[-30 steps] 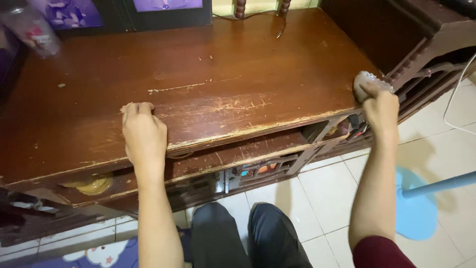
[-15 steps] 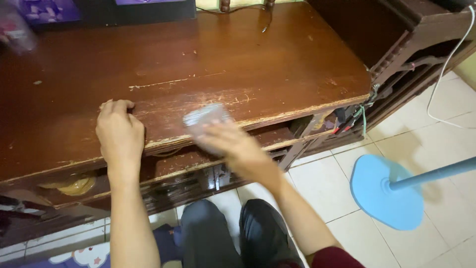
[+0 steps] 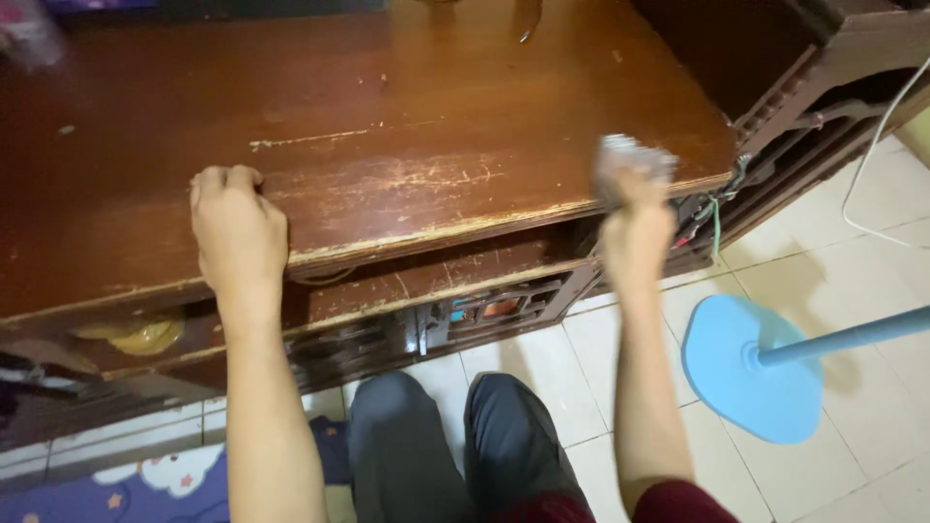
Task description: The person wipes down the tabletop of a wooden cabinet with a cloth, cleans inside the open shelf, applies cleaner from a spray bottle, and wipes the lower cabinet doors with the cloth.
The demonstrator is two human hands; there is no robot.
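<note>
Dark-trousered knees [image 3: 455, 446] sit nearest, over white floor tiles [image 3: 542, 373] beside a blue fan base [image 3: 751, 368]. Lower shelf [image 3: 407, 291] holds a yellowish object [image 3: 145, 336]. Left hand [image 3: 237, 232] rests curled on the scratched wooden tabletop [image 3: 387, 116]; right hand [image 3: 635, 228] grips a grey scrubbing pad [image 3: 630, 155] at the tabletop's front edge

Glossy, scratched brown wooden tabletop [image 3: 407, 116]; crinkly, shiny wad [image 3: 630, 157]; smooth pale floor tiles [image 3: 852, 261].

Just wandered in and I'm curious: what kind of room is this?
Probably a room in a home: a worn wooden cabinet, a tiled floor, and a blue fan stand.
</note>
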